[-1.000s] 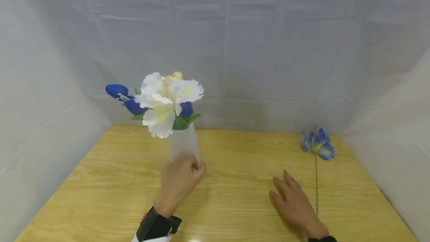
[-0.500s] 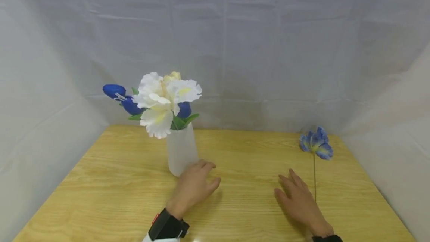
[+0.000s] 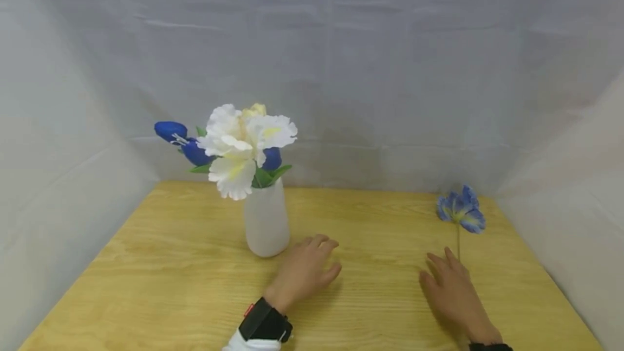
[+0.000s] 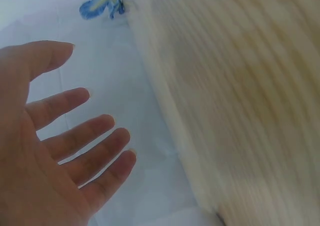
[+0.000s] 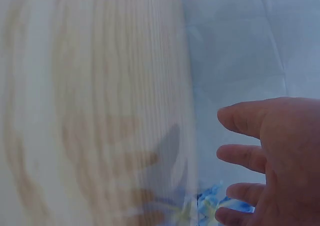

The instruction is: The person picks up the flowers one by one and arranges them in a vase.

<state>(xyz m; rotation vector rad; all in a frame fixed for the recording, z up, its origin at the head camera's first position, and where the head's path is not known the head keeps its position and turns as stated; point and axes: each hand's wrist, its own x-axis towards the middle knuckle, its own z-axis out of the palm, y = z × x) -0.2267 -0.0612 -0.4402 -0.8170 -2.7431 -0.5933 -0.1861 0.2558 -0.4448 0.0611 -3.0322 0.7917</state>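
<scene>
A white vase (image 3: pixel 265 221) stands upright left of the table's middle. In it are a large white flower (image 3: pixel 233 150), blue tulip-like blooms (image 3: pixel 170 131) and green leaves. Just right of the vase base is my left hand (image 3: pixel 304 272), its fingers spread and nothing in them; the left wrist view shows the bare palm (image 4: pixel 45 171). A blue flower (image 3: pixel 462 209) with a thin stem lies at the right of the table. My right hand (image 3: pixel 450 291) hovers over or beside the lower stem, hiding part of it. Its fingers are extended and hold nothing.
The wooden table (image 3: pixel 370 221) has a back edge against a grey cloth backdrop (image 3: pixel 341 69). Pale cloth walls (image 3: pixel 58 140) rise on the left and right sides.
My left hand has let go of the vase and moved right and nearer, its fingers opening. My right hand has shifted right toward the blue flower's stem. The vase and flowers stay put.
</scene>
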